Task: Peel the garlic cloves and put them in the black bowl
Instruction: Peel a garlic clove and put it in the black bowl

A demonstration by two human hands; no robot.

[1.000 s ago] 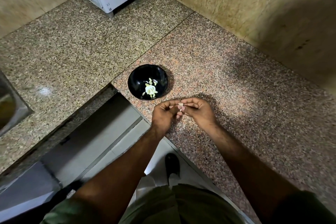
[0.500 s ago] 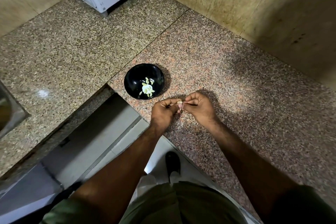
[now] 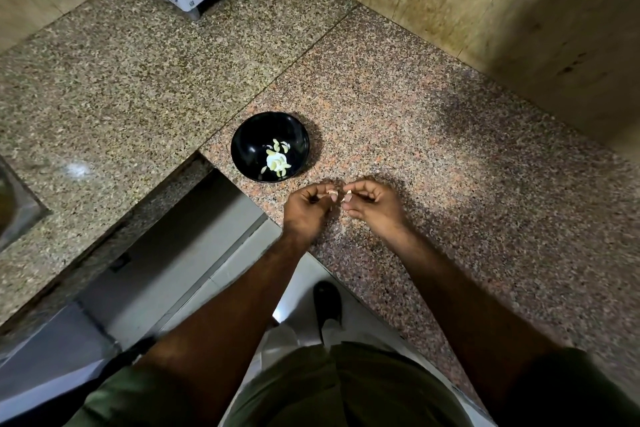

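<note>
Above a speckled granite tabletop (image 3: 433,121), a person's left hand (image 3: 304,208) pinches a garlic clove (image 3: 331,191) in curled fingers while the right hand (image 3: 374,204) pinches a pale scrap, seemingly skin (image 3: 347,195), a little apart. The black bowl (image 3: 249,146), just beyond the hands, holds peeled cloves (image 3: 277,161). To peel cleanly, the left hand should hold the clove steady (not crushing it) as the right strips skin lengthwise.
</note>
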